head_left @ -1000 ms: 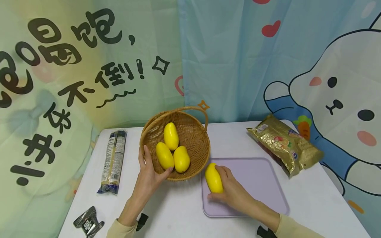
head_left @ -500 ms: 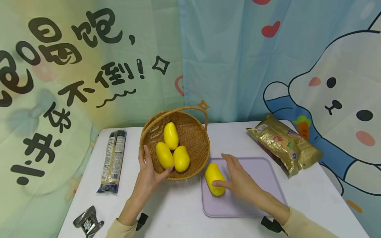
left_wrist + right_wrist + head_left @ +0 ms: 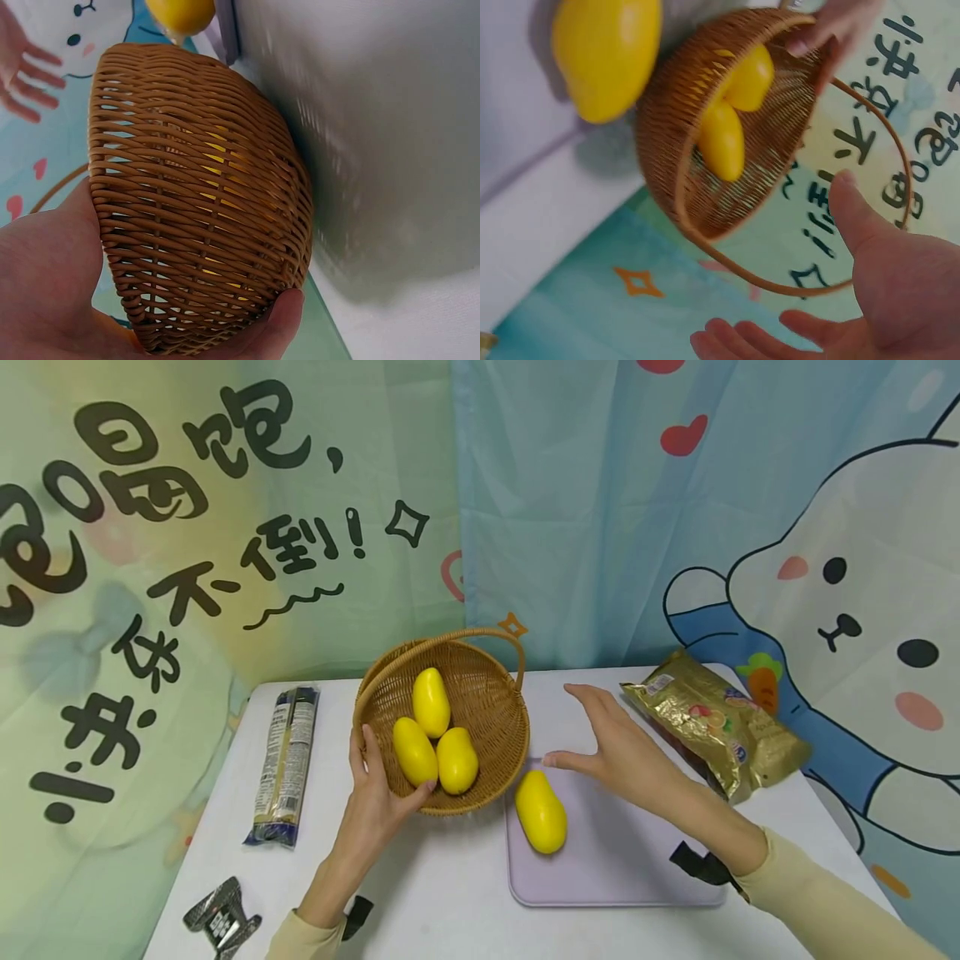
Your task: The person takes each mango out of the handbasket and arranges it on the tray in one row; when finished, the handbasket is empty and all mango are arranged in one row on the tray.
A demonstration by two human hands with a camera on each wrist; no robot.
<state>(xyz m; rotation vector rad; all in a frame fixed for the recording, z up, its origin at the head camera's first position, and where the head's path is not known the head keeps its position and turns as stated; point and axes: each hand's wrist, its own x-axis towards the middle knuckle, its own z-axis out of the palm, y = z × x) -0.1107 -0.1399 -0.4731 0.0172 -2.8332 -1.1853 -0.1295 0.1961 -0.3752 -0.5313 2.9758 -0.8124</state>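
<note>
My left hand (image 3: 379, 802) grips the rim of a brown wicker basket (image 3: 492, 727), thumb over the near edge and fingers around its left side. Three yellow mangoes (image 3: 431, 703) lie inside the basket, which tilts toward me. A single mango (image 3: 542, 814) rests at the left end of a light purple tray (image 3: 622, 868). Beyond that mango, over the tray's far side, my right hand (image 3: 630, 756) is raised with fingers and thumb spread and nothing between them. In the left wrist view, the woven wall (image 3: 202, 187) hides most of the fruit.
A gold snack bag (image 3: 723, 727) lies at the back right of the white table. A long clear-and-blue packet (image 3: 285, 768) is at the left, with a small black wrapped item (image 3: 223, 920) nearer me. A printed curtain (image 3: 555, 527) stands behind the table.
My right hand has released the mango onto the tray and moved up and to the right, away from it. The left hand and basket have stayed in place.
</note>
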